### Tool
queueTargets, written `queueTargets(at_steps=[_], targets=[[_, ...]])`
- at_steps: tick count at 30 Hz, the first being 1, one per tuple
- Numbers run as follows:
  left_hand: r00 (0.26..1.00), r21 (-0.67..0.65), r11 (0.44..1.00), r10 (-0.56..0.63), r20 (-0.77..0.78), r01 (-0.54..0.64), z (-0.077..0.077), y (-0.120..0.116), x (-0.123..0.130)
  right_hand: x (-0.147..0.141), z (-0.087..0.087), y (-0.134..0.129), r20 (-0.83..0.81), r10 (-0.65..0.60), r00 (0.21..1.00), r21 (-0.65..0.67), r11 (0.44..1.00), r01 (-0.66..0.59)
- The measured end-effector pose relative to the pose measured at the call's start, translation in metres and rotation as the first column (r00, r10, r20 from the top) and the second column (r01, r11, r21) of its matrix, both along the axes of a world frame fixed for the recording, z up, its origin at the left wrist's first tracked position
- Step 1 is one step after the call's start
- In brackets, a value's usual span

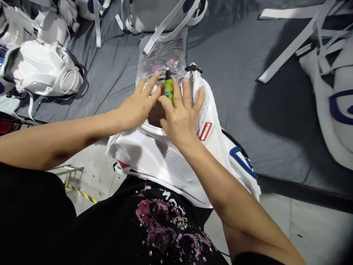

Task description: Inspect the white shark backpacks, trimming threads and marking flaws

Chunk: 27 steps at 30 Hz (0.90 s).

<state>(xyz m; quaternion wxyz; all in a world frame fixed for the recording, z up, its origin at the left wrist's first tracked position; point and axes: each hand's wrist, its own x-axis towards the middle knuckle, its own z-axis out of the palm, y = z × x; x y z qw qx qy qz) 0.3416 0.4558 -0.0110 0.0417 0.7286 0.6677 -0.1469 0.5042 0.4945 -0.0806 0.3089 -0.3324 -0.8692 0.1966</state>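
Observation:
A white bag [171, 154] with perforated panels, a red label and blue trim lies against my body at the table edge, its round opening facing up. My right hand [180, 114] is over the opening's far rim, with a small green bottle [168, 90] with a black pointed cap between its thumb and index finger. The other right fingers are spread. My left hand [135, 108] is over the left side of the opening, fingers stretched out and apart, fingertips close to the bottle. What lies under the fingertips is hidden.
A clear plastic bag [162, 55] with pink print lies just beyond the hands on the grey-covered table [113, 73]. More white bags [46, 70] are piled at the left. Another white bag [333, 73] with loose straps is at the right, and one [157, 14] is at the back.

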Motion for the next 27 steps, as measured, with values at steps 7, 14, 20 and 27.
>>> queueTargets(at_steps=[7, 14, 20, 27], targets=[[0.999, -0.068, 0.997, 0.031, 0.039, -0.029, -0.011, 0.011, -0.014, -0.029, -0.004, 0.004, 0.143, -0.047, 0.989, -0.001, 0.999, 0.048], [0.995, -0.040, 0.996, 0.073, -0.062, -0.076, -0.016, 0.015, 0.000, -0.028, -0.014, 0.007, 0.132, -0.064, 0.989, -0.048, 0.996, 0.071], [0.997, -0.175, 0.983, 0.050, -0.053, -0.058, -0.015, 0.024, -0.009, -0.030, -0.032, 0.016, -0.015, -0.010, 1.000, -0.031, 0.999, 0.009], [0.998, -0.163, 0.986, 0.043, 0.048, -0.035, -0.005, 0.016, -0.013, -0.002, -0.014, 0.001, -0.100, 0.026, 0.995, -0.007, 1.000, -0.027]])
